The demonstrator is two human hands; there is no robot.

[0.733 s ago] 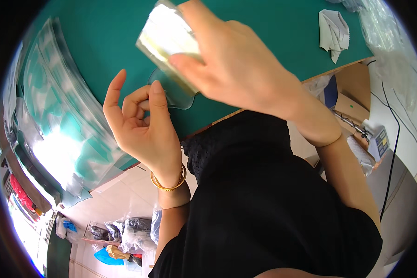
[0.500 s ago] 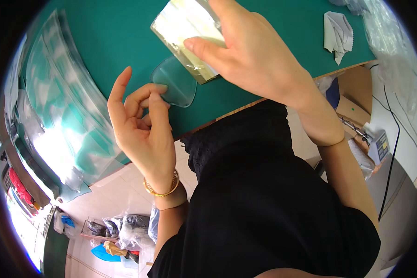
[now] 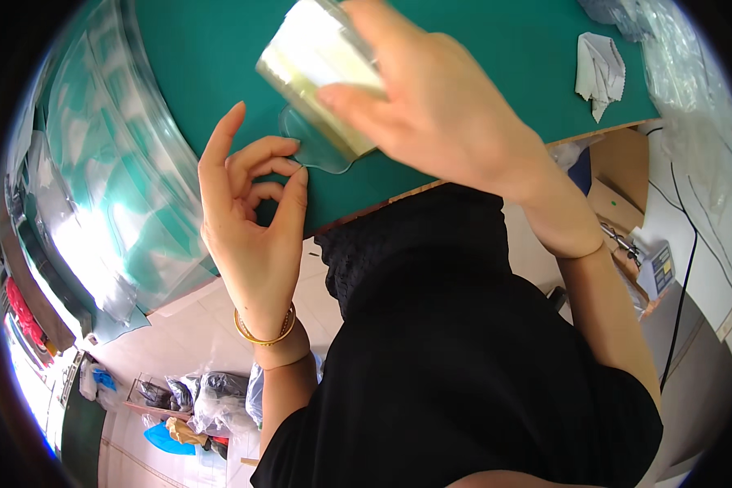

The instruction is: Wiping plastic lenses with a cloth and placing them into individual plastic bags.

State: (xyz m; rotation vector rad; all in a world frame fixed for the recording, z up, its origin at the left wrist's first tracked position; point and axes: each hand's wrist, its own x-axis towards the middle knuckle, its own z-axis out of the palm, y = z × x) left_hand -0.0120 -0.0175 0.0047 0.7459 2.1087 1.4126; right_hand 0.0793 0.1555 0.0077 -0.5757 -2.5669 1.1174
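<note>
Left hand [image 3: 248, 220], gold bangle [image 3: 263, 335] at the wrist, pinches thumb and forefinger on the edge of a clear, rounded film piece [image 3: 321, 145] lying flat on the green table [image 3: 211, 65] near its front edge. Right hand [image 3: 431, 106] above it grips a pale, glossy rectangular block [image 3: 313, 61], tilted, its lower corner over the film. Farther off: stacked clear sheets [image 3: 98, 187] at left, a crumpled white cloth [image 3: 599, 69] at right.
</note>
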